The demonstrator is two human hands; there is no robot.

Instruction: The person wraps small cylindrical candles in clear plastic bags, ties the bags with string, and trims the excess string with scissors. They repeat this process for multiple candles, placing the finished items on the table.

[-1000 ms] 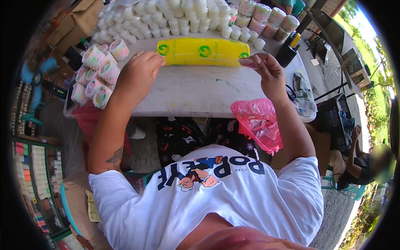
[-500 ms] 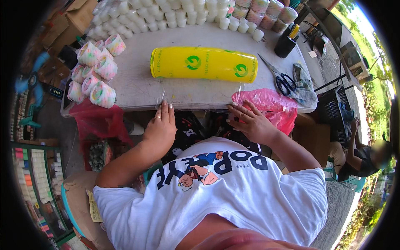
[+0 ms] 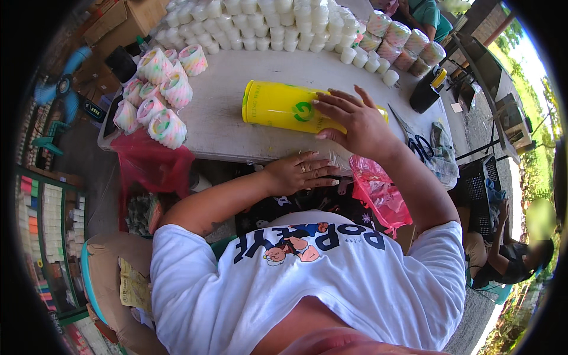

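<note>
A yellow roll of cling wrap [image 3: 272, 106] with green print lies across the table near its front edge. My right hand [image 3: 361, 121] rests over the roll's right part, fingers spread and not wrapped round it. My left hand [image 3: 300, 173] lies flat at the table's front edge, fingers stretched toward the right. Clear film glints just beyond those fingers; how far it stretches is hard to make out. A crumpled pink plastic bag [image 3: 381, 195] hangs over the edge beneath my right forearm. Black-handled scissors [image 3: 419, 145] lie right of the roll, beside a grey cloth [image 3: 441, 151].
Wrapped pastel bundles [image 3: 155, 97] are piled at the table's left. White cups [image 3: 254, 29] stand stacked along the back, with more wrapped bundles [image 3: 397, 34] to their right. A black pen holder [image 3: 427, 94] stands at the right. Another person [image 3: 520, 257] sits beyond the right side.
My right hand has moved from the table edge up onto the roll. My left hand has slid right along the edge and turned sideways. The pink bag has slipped lower, and the view has shifted.
</note>
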